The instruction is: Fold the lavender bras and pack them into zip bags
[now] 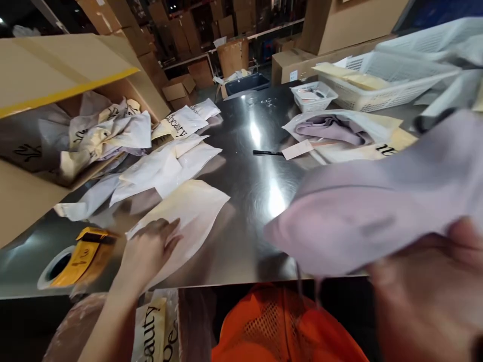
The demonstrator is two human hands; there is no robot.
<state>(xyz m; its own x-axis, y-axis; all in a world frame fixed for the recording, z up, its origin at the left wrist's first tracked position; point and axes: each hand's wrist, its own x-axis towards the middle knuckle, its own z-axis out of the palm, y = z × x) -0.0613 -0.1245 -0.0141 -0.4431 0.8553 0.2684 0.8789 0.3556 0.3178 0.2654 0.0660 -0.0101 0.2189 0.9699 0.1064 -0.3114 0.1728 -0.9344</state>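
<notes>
Your left hand (149, 249) lies flat, fingers spread, on the cream mailer bag (184, 216), whose long axis runs away toward the black pen (267, 153). Right of that bag, your right hand (433, 291) grips the lilac garment (377, 211), lifted above the table.

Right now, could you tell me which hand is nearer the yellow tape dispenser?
Left. The left hand rests just right of the yellow tape dispenser; the right hand holds lilac cloth far right.

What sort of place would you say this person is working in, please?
Probably a warehouse packing station: stacked cardboard boxes on racks behind, printed mailer bags across a steel table, and a tape dispenser near the left hand.
</notes>
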